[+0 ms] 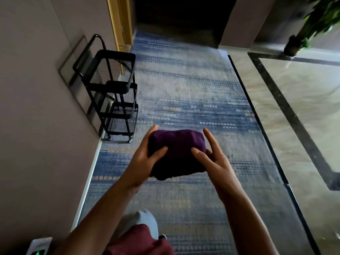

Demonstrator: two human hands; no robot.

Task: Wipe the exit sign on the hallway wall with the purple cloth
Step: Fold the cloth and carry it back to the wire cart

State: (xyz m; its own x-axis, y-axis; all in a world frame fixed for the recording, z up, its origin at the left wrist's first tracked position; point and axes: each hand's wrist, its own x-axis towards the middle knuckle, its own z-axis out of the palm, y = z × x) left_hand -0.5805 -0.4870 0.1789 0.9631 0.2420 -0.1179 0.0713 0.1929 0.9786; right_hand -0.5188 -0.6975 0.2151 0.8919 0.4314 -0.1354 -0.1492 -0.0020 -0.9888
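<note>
A folded purple cloth point(177, 153) is held in front of me above the blue carpet, between both hands. My left hand point(142, 159) grips its left side with the thumb on top. My right hand point(211, 159) holds its right side, fingers spread along the edge. Low on the left wall, at the bottom left corner of the view, a white-framed sign with a green glow point(37, 248) is partly in view; most of it is cut off by the frame edge.
A black three-tier mesh cart point(114, 89) stands against the left wall ahead. The blue patterned carpet point(184, 89) runs down the hallway, with marble floor point(294, 107) to the right. A potted plant point(301, 39) stands at far right. A dark doorway lies ahead.
</note>
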